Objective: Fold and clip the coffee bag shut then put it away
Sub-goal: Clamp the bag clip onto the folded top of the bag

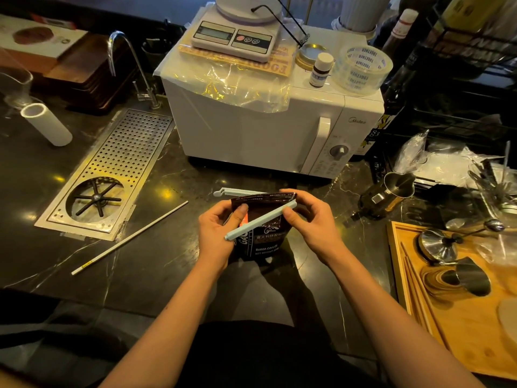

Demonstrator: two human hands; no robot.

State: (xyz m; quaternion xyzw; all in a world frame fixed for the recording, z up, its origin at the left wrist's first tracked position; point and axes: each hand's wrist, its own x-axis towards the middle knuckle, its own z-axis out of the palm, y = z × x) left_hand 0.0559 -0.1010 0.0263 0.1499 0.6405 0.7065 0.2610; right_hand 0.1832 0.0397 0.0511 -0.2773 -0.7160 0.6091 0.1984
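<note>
Head view: the only camera, looking down at both hands over the dark tabletop (156, 275).
Coffee bag: the coffee bag (258, 233) is held upright just above the tabletop, in front of the white microwave (251, 130).
Left grip: the left hand (221, 231) pinches the bag's upper left edge, thumb on the front.
Right grip: the right hand (313, 222) closes on the upper end of the pale blue clip (261, 219), which lies slanted across the bag's front.
Fold: the top looks flattened — whether it is folded over, I cannot tell.
Clip: on the bag, though not yet level or plainly snapped (a second pale bar shows behind the top edge).
Left to do: by my reckoning, closing the clip — then putting the bag away.
</note>
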